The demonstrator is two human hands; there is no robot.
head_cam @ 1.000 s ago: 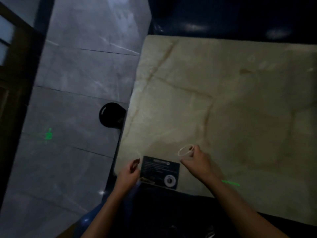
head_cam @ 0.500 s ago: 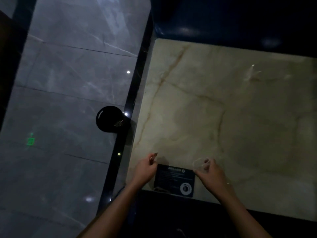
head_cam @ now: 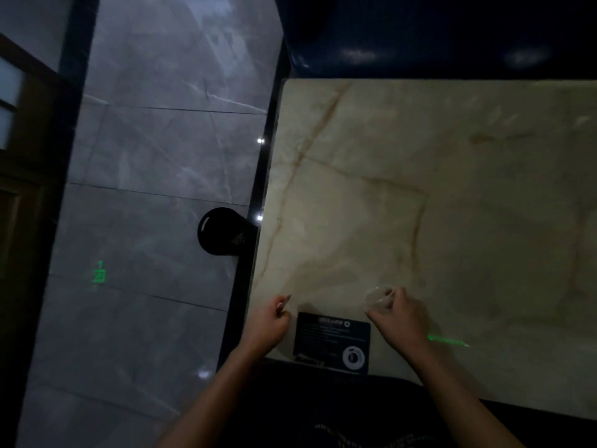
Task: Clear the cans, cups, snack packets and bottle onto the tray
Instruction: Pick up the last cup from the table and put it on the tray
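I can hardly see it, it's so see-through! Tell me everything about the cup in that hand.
The cup is small, clear and looks like thin plastic, with a round open rim. It appears empty. The right hand grips it from the side, near the table's front edge, just right of the black card.

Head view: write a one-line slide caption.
Right hand grips a clear plastic cup on the marble table; left hand, curled and empty, beside a black card.
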